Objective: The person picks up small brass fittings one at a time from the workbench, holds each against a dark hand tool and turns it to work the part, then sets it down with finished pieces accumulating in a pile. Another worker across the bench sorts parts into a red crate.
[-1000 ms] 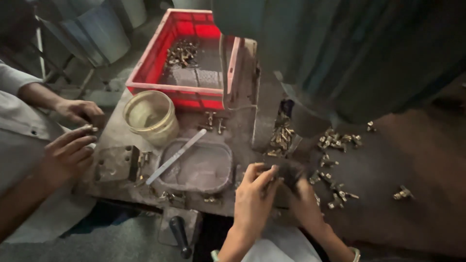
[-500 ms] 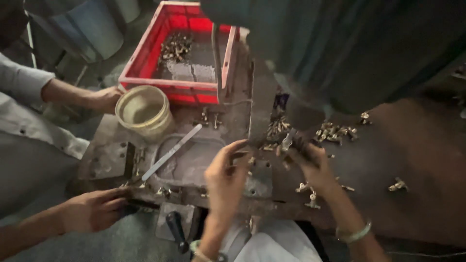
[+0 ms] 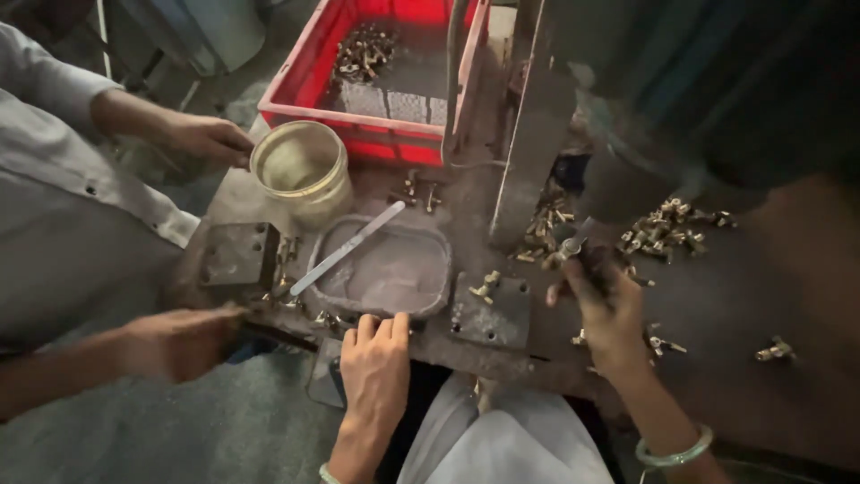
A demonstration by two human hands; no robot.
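Observation:
My left hand [image 3: 376,358] rests on the front edge of the grimy metal bench [image 3: 466,224], its fingertips just below the oval tray [image 3: 421,300] of pale powder, and it holds nothing. Under the dark press machine [image 3: 537,134], my right hand [image 3: 609,309] pinches a small brass fitting [image 3: 569,245]. More brass fittings [image 3: 667,229] lie heaped just right of that hand. A square metal plate [image 3: 502,323] with one brass piece [image 3: 488,285] on it sits between my hands.
Another person sits at the left: one hand [image 3: 210,139] by a yellowish tin can [image 3: 300,166], the other [image 3: 179,341] at the bench's front corner near a drilled metal block [image 3: 240,254]. A flat metal strip [image 3: 345,246] lies across the tray. A red crate [image 3: 358,116] holds fittings.
My left hand has dropped from beside the right hand to the bench's front edge. My right hand has pushed in under the machine. The other person's near hand has slid along the bench front.

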